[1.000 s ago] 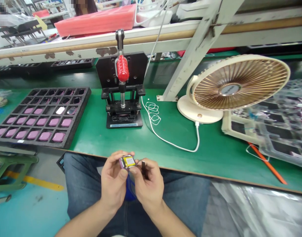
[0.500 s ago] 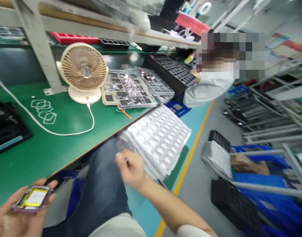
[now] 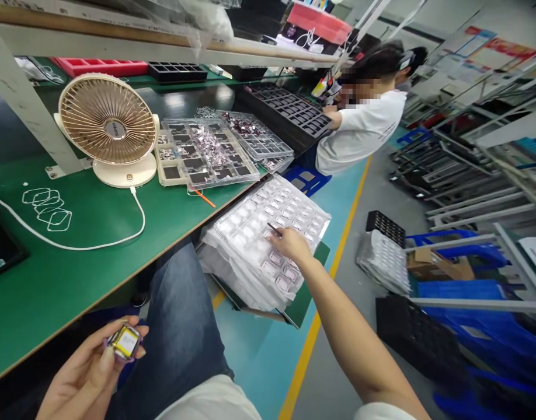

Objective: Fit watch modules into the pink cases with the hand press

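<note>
My left hand (image 3: 90,367), at the lower left, holds a small watch case (image 3: 124,341) between thumb and fingers. Its inner side faces up, showing a white rectangle edged in yellow inside a purplish rim. My right hand (image 3: 292,244) reaches over a white blister tray (image 3: 239,219) with rows of pockets. Closed in its fingers is a thin dark tool (image 3: 274,230), probably tweezers, pointing away to the upper left. Near that hand, several pockets hold small framed cases (image 3: 289,272). Other trays lie stacked beneath this one, to the right of my knee.
A cream fan (image 3: 112,122) stands on the green bench (image 3: 97,265), its white cable (image 3: 139,219) looping forward. Compartment boxes of small parts (image 3: 209,151) and an orange stick (image 3: 203,197) lie beside it. A co-worker (image 3: 364,125) sits farther along by a black tray (image 3: 289,111).
My right hand has moved away from near my knee, forward and right over the blister tray. My left hand has shifted right and turned the watch case. The whole view has swung slightly right.
</note>
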Action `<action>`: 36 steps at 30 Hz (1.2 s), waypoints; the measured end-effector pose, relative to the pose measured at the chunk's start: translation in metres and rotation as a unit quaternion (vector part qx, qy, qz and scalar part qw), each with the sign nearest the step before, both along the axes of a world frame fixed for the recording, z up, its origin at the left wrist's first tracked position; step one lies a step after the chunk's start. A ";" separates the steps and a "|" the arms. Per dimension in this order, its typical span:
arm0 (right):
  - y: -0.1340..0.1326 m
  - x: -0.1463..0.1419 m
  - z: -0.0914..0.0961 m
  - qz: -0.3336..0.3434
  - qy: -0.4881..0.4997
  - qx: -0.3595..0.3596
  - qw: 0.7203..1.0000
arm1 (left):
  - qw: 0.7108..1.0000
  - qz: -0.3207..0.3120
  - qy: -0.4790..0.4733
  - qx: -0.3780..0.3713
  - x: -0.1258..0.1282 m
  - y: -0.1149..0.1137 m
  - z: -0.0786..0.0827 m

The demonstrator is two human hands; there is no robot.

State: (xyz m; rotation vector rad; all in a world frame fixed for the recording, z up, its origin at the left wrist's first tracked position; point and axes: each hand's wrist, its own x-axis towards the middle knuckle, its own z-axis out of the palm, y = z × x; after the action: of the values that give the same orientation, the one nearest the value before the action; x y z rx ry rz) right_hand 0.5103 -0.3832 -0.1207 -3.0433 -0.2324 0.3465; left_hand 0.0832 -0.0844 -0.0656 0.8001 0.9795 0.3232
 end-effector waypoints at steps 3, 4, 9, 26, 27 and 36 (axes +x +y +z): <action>-0.002 0.006 0.011 -0.011 -0.008 0.014 1.000 | 1.000 0.017 -0.001 -0.022 0.000 0.002 -0.007; -0.002 0.004 0.017 -0.017 -0.017 0.022 0.999 | 0.999 0.027 -0.008 -0.025 0.000 0.003 -0.009; 0.037 -0.061 0.040 -0.008 -0.114 0.107 0.988 | 0.993 0.060 -0.099 -0.010 0.010 -0.002 -0.004; 0.263 -0.292 0.044 0.509 0.080 0.580 0.631 | 0.954 0.166 -0.163 0.189 -0.034 0.030 -0.017; 0.264 -0.292 0.044 0.512 0.094 0.571 0.635 | 0.951 0.162 -0.168 0.201 -0.036 0.032 -0.018; 0.278 -0.280 0.046 0.569 0.089 0.539 0.615 | 0.941 0.124 -0.184 0.257 -0.049 0.044 -0.026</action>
State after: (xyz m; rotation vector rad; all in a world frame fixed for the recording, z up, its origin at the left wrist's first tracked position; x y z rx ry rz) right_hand 0.2298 -0.1055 -0.0751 -1.2990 -1.6164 0.3310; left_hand 0.0345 -0.0409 -0.0915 1.0406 0.6419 0.9413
